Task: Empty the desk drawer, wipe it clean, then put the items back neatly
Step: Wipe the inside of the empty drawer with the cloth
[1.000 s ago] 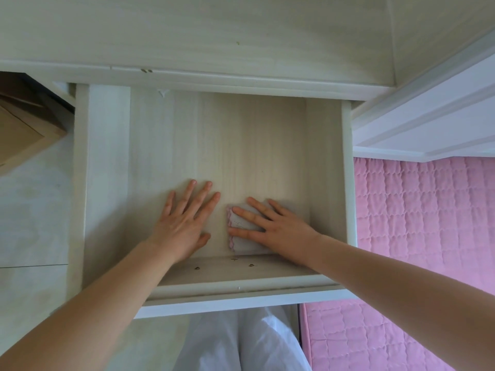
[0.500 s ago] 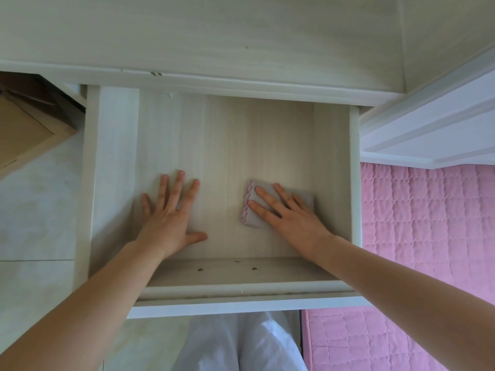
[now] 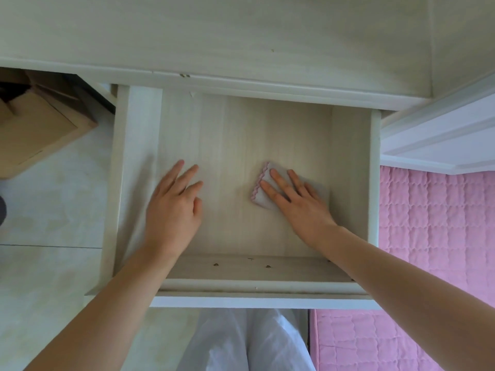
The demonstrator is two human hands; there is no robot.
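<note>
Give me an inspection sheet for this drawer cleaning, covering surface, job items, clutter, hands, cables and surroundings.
Surface: pale wood-grain drawer pulled open, floor bare.
Job's things: folded grey cloth with pink scalloped edge lies on the drawer floor.
Clutter: nothing seen in the drawer.
Hands: left hand flat on drawer floor; right hand presses the cloth with straight fingers.
Cables: nothing seen.
Surroundings: pink quilted bedcover at right; brown cardboard box at left.

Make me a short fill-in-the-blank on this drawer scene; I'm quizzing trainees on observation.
1. The right hand presses flat on a folded ____ with a pink scalloped edge.
2. The left hand holds ____.
3. Both hands are inside the open ____.
4. Right of the drawer lies a quilted cover coloured ____.

Missing words: cloth; nothing; drawer; pink
</note>
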